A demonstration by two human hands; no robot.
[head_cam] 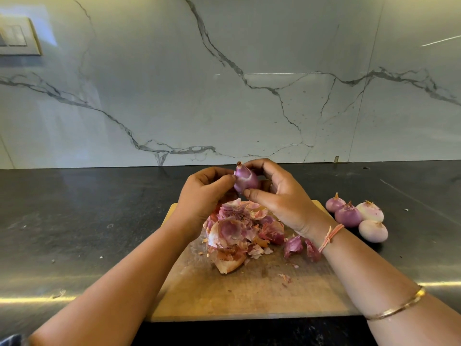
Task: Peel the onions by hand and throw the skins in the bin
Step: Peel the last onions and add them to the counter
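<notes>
A small purple onion (245, 179) is held up above the wooden cutting board (252, 295), its tip pointing up. My right hand (279, 196) grips it from the right with thumb below and fingers curled over the top. My left hand (207, 193) pinches its left side with curled fingers. A heap of pink and purple onion skins (239, 233) lies on the board under my hands. Several peeled onions (356, 216) sit on the counter to the right of the board. No bin is in view.
The board lies on a dark counter (87, 221) that runs to a white marble backsplash (224, 83). Loose skin scraps (284, 277) dot the board's near half. A wall switch plate (17, 37) is at the upper left.
</notes>
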